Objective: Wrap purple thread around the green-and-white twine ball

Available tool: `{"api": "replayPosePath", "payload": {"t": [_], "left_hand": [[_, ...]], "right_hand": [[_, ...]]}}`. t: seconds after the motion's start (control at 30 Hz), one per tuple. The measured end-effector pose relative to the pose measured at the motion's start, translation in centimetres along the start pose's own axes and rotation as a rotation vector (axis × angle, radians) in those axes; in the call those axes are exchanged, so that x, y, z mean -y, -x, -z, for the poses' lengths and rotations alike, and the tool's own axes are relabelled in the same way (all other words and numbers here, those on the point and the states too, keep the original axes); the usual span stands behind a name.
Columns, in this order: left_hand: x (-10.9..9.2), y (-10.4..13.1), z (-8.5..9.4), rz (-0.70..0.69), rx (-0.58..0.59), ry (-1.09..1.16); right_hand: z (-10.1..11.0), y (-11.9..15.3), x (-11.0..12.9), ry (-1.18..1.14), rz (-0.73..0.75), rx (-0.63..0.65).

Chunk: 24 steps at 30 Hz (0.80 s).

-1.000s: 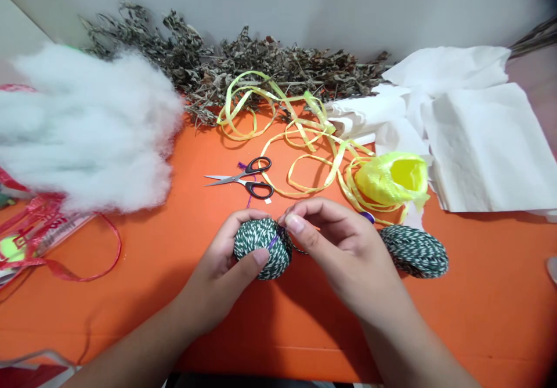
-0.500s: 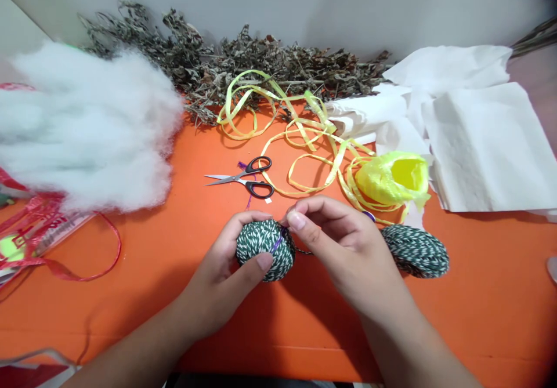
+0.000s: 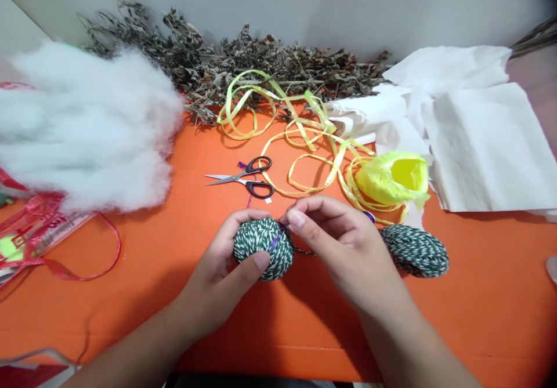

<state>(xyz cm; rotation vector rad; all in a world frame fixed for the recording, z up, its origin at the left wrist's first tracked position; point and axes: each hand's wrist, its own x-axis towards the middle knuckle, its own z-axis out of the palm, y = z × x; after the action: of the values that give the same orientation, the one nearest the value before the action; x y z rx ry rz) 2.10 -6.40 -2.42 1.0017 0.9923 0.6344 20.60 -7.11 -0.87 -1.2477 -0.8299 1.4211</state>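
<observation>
A green and white knitted ball (image 3: 261,243) is held in my left hand (image 3: 228,272), whose thumb presses on its front near a strand of purple thread (image 3: 275,240). At the ball's upper right edge, the thumb and index finger of my right hand (image 3: 337,240) are pinched together on something too small to make out. A dark strand runs from the ball beneath my right hand. To the right of that hand lies a second green and white knitted piece (image 3: 415,251). Black-handled scissors (image 3: 243,178) rest partly open beyond the ball, beside more purple thread.
White fluffy stuffing (image 3: 91,127) covers the left, above red ribbon (image 3: 104,269). Dried plants (image 3: 261,57) line the back of the orange table (image 3: 195,353). Yellow ribbon (image 3: 300,191) trails to a yellow roll (image 3: 383,182), with white sheets (image 3: 491,144) at right.
The ball and my left hand have shifted slightly left, and a little more of the dark strand shows. My right hand is almost where it was, still pinched.
</observation>
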Motion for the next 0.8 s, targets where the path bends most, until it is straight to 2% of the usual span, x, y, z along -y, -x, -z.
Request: {"api": "replayPosePath", "payload": {"t": [0.8], "left_hand": [[-0.02, 0.06, 0.01, -0.045, 0.004, 0.045]], "right_hand": [[-0.12, -0.15, -0.17, 0.034, -0.038, 0.017]]}}
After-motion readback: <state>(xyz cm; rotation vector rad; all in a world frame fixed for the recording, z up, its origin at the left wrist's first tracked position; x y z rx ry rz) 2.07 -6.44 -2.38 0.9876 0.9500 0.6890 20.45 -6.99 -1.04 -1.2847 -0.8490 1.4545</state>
